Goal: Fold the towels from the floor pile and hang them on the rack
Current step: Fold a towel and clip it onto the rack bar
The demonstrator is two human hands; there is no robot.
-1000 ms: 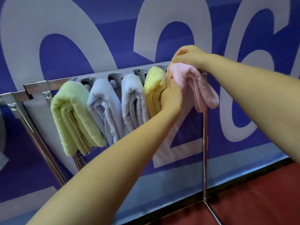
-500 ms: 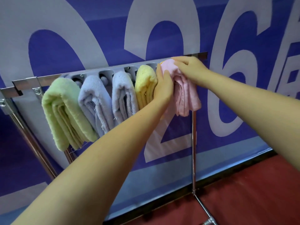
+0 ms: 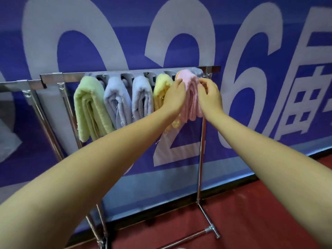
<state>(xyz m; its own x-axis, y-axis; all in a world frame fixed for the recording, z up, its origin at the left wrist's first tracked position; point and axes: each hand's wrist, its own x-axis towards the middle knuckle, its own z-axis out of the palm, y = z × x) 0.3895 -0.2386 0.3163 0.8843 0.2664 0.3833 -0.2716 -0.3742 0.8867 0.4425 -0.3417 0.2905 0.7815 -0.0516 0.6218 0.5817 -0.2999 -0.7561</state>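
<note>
A folded pink towel (image 3: 190, 94) hangs at the right end of the metal rack (image 3: 71, 76). My left hand (image 3: 175, 97) lies flat against its left side with straight fingers. On the towel's right side, my right hand (image 3: 210, 97) has curled fingers, and thumb and forefinger pinch the upper edge. Left of it on the same bar hang a yellow towel (image 3: 161, 87), two lavender towels (image 3: 142, 97) (image 3: 116, 101) and a green towel (image 3: 89, 105), all folded. The floor pile is out of view.
The rack stands on thin chrome legs (image 3: 201, 159) with a foot bar (image 3: 188, 238) on the red floor (image 3: 251, 221). A blue banner with large pale digits (image 3: 179, 33) covers the wall right behind it. A second rail (image 3: 16, 84) joins on the left.
My right hand came off the top of the pink towel and down to its right side. The towel now hangs straight and narrow between both hands. The view has pulled back.
</note>
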